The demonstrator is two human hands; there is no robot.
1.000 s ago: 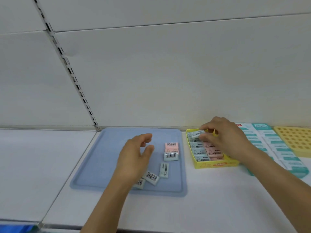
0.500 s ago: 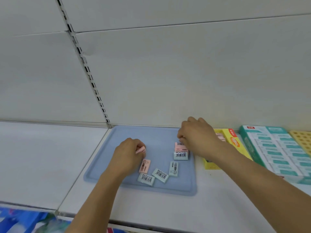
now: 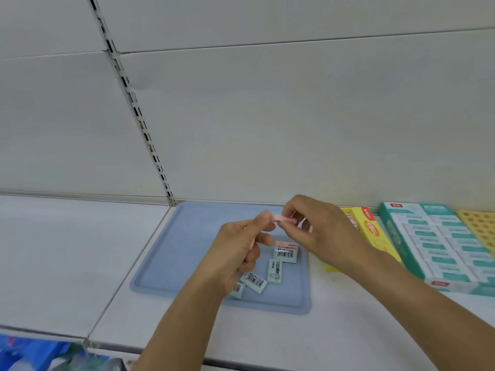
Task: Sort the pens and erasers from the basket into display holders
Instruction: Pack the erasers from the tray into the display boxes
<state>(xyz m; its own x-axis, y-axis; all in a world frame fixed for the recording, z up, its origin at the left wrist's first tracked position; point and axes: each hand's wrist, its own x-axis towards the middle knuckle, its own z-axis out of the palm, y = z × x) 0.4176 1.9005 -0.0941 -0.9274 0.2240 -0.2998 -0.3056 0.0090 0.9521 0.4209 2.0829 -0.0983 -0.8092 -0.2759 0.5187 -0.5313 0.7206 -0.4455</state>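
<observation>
- We hold a pink eraser (image 3: pixel 285 219) above the blue tray (image 3: pixel 171 253), pinched at one end by the left hand (image 3: pixel 235 253) and at the other by the right hand (image 3: pixel 321 231); both grips are closed on it.
- The left hand seems to keep a second pink piece tucked in its lower fingers, though blur leaves us unsure.
- To pass it well, we let the right hand firm its pinch first, then loosen the left.
- We carry it flat toward the yellow display box (image 3: pixel 375 236), just right of the tray on the shelf (image 3: pixel 67 250), and match the row direction.
- Loose erasers (image 3: pixel 274 271) remain on the tray, so we lift clear of them.
</observation>
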